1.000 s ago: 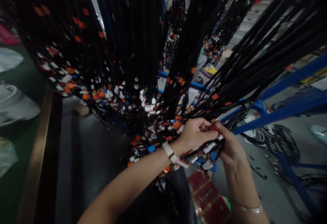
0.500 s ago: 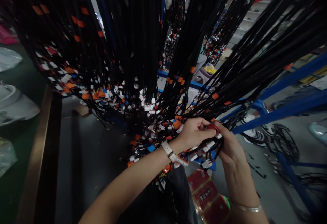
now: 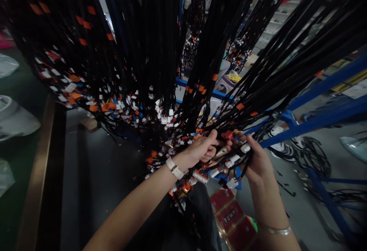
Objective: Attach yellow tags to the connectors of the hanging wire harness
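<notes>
My right hand (image 3: 260,165) is closed around a bundle of black wire harness branches, its thumb beside a white connector (image 3: 245,148). A red connector (image 3: 228,135) sits just past its fingertips, between my two hands. My left hand (image 3: 202,149), with a white watch on the wrist, is left of the red connector. Its thumb is raised and its other fingers are curled in; what they hold, if anything, is hidden. More white connectors (image 3: 233,161) hang on wires below the hands, and an orange connector (image 3: 186,186) dangles lower.
Thick curtains of black harnesses (image 3: 155,33) hang ahead, ending in many coloured connectors. A blue metal frame (image 3: 315,123) runs along the right. Red packaging (image 3: 231,216) lies below my hands. Coiled black cables (image 3: 314,157) are on the floor, and a white tub (image 3: 15,117) stands left.
My left hand has drawn back leftward from the red connector and raised its thumb. The red connector has shifted slightly left and up. My right hand stays at the bundle.
</notes>
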Demonstrator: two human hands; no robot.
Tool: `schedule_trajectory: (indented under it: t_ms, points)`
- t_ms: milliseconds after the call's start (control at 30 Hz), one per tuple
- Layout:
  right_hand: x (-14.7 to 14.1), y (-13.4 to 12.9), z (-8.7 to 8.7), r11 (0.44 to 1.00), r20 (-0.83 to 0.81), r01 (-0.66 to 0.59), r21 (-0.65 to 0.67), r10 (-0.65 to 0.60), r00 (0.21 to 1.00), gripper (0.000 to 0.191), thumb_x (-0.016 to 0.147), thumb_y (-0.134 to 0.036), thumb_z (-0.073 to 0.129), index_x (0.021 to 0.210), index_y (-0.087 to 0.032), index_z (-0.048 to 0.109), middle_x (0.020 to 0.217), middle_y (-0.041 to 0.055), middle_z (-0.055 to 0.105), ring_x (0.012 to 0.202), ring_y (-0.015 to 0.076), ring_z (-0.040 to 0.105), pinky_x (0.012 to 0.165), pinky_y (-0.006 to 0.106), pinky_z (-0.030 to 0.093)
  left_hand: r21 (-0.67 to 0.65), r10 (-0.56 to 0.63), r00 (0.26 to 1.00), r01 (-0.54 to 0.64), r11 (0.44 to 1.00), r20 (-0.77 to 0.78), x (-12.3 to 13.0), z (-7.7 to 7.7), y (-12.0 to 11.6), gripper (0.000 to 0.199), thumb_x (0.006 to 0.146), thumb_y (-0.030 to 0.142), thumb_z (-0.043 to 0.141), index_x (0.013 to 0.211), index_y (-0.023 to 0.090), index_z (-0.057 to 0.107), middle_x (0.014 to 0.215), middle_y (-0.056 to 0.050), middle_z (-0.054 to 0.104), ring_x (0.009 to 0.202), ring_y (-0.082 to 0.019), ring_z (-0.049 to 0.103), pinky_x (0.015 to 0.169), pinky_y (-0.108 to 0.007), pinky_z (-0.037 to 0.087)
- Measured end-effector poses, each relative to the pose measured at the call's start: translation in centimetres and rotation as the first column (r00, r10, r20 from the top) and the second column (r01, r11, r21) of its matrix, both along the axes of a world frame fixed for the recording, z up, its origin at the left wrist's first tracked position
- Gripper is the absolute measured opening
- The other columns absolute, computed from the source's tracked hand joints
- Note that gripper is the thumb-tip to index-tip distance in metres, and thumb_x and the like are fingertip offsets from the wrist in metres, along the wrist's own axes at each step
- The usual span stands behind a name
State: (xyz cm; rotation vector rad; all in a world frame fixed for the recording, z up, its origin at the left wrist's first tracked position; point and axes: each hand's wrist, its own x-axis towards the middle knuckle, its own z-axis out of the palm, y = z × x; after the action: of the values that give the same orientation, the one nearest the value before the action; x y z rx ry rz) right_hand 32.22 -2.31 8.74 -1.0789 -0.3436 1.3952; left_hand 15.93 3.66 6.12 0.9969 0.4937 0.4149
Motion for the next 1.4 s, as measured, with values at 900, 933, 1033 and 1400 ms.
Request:
schedule_trajectory:
  t_ms: [900, 933, 1033, 1400]
  points:
    - [1.7, -2.3, -2.1, 0.979, 0.360, -0.202, 0.012, 0.185, 0.914, 0.031, 0.070, -0.032, 0.073, 0.099, -0.023, 0.067, 0.096, 0.0073, 0.073, 0.081, 0.0271, 0.068, 0.075, 0.042, 0.053, 0.457, -0.070, 0.971, 0.170, 0.873, -0.228, -1.2, -3.0, 0.6, 0.035, 0.076, 0.041, 0.057, 0.084, 0.009, 0.069, 0.065, 0.001, 0.056, 0.060, -0.009, 0.043, 0.058, -0.022, 0.032]
    - [1.8, -2.3, -2.1, 0.980, 0.377, -0.198, 0.004, 0.182, 0.908, 0.028, 0.070, -0.031, 0.073, 0.096, -0.021, 0.067, 0.092, 0.0072, 0.073, 0.077, 0.0261, 0.068, 0.071, 0.041, 0.054, 0.463, -0.072, 0.973, 0.169, 0.870, -0.219, -1.2, -2.9, 0.6, 0.035, 0.076, 0.042, 0.057, 0.083, 0.009, 0.069, 0.064, 0.001, 0.054, 0.059, -0.009, 0.042, 0.057, -0.022, 0.032]
    - [2.0, -2.3, -2.0, 0.985, 0.429, -0.172, 0.004, 0.154, 0.890, 0.025, 0.069, -0.029, 0.074, 0.092, -0.020, 0.068, 0.087, 0.0069, 0.073, 0.074, 0.0242, 0.068, 0.066, 0.036, 0.054, 0.478, -0.075, 0.972, 0.176, 0.861, -0.224, -1.4, -2.5, 0.7, 0.036, 0.077, 0.042, 0.057, 0.081, 0.009, 0.069, 0.057, 0.004, 0.047, 0.055, -0.008, 0.036, 0.053, -0.022, 0.027]
    - [2.7, -3.5, -3.9, 0.959, 0.394, -0.273, -0.082, 0.283, 0.875, 0.031, 0.070, -0.037, 0.074, 0.096, -0.021, 0.066, 0.091, 0.0079, 0.073, 0.075, 0.0248, 0.068, 0.071, 0.039, 0.054, 0.479, -0.077, 0.974, 0.174, 0.860, -0.215, -1.8, -2.3, 0.9, 0.037, 0.077, 0.044, 0.055, 0.078, 0.009, 0.067, 0.055, 0.005, 0.041, 0.053, -0.007, 0.031, 0.051, -0.022, 0.023]
